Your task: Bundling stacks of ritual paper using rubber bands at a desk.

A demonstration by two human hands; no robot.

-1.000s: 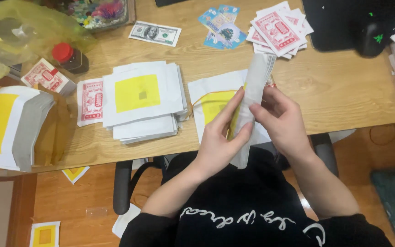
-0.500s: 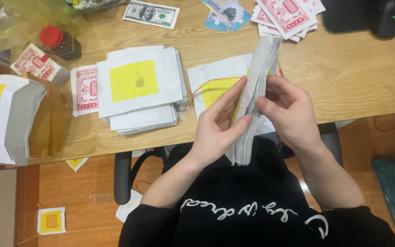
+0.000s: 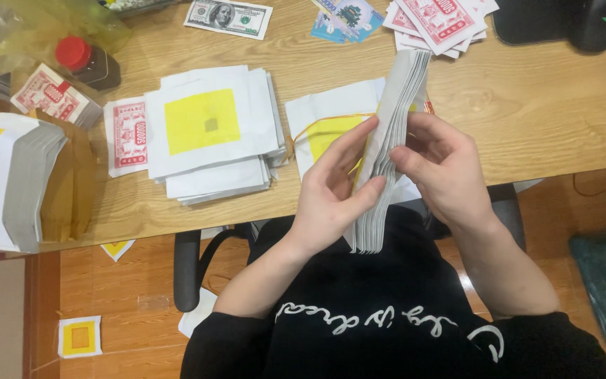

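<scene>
Gripping upright paper stack (image 3: pixel 387 147) edgewise: left hand (image 3: pixel 331 193) and right hand (image 3: pixel 443 168) pinching opposite faces above wooden desk (image 3: pixel 541 119).

Single head view: your camera looks steeply down from above, facing the table (image 3: pixel 527 140) edge, close over your lap; far table cropped, floor (image 3: pixel 142 330) visible near left.

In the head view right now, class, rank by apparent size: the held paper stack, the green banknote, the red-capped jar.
1. Held paper stack, though nearness to the camera enlarges it.
2. Green banknote.
3. Red-capped jar.
</scene>
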